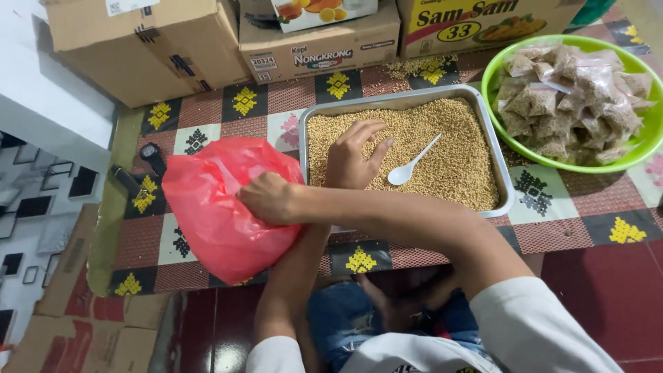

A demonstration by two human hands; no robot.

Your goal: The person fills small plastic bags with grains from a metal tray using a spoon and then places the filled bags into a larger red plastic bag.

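Seeds [456, 155], small and golden-brown, are spread in a shallow metal tray [498, 162] at the upper middle of the frame. One hand is laid on them at the tray's left part: the left hand [352, 157], reached across from the lower middle of the frame, is seen with its fingers spread and lightly curled, palm down on the seeds; nothing is seen gripped in it. A white plastic spoon [409, 167] is lain on the seeds just beside those fingers, its bowl towards the bottom of the frame and its handle angled up to the right.

Left of the tray, a red plastic bag [207, 207] is bunched on the patterned mat [587, 207]. The right hand [271, 198] is crossed over the other forearm and pressed against the bag's right side, its fingers closed into the plastic; whether anything besides the bag is held cannot be told.

At the upper right of the frame a green bowl [639, 155] is filled with small clear packets [573, 100] of the same seeds. Cardboard boxes [159, 48] are lined along the top edge. A small black object [153, 156] is seen on the mat above and to the left of the bag. White sleeves and blue denim are visible at the bottom.
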